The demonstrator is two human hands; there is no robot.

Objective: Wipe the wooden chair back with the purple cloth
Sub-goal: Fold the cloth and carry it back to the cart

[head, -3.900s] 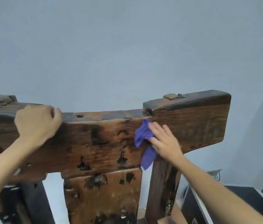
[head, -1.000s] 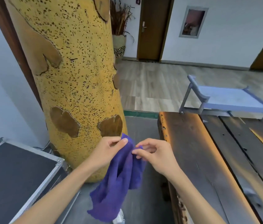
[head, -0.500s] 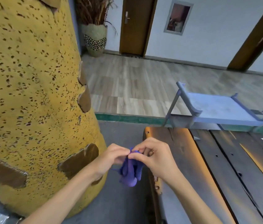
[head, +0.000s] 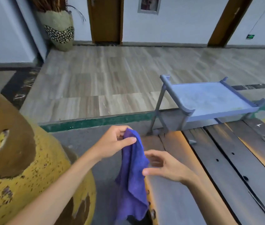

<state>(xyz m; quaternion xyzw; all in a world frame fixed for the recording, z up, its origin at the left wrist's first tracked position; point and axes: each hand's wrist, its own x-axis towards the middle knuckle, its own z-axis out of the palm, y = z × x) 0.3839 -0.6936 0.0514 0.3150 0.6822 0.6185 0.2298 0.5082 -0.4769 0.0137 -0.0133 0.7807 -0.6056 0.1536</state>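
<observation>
purple cloth [head: 133, 172] is pinched at its top by the left hand [head: 113, 143] and hangs loose over the dark plank table [head: 226, 168] edge, right hand [head: 164, 168] is held half-open just beside it, fingertips maybe touching

Yellow speckled column [head: 22, 176] left, blue cart [head: 209, 101] beyond dark planks [head: 226, 168].

Purple cloth [head: 134, 172] now unfurled, right hand [head: 164, 168] off.

One cloth [head: 133, 168], two hands [head: 113, 144].
</observation>
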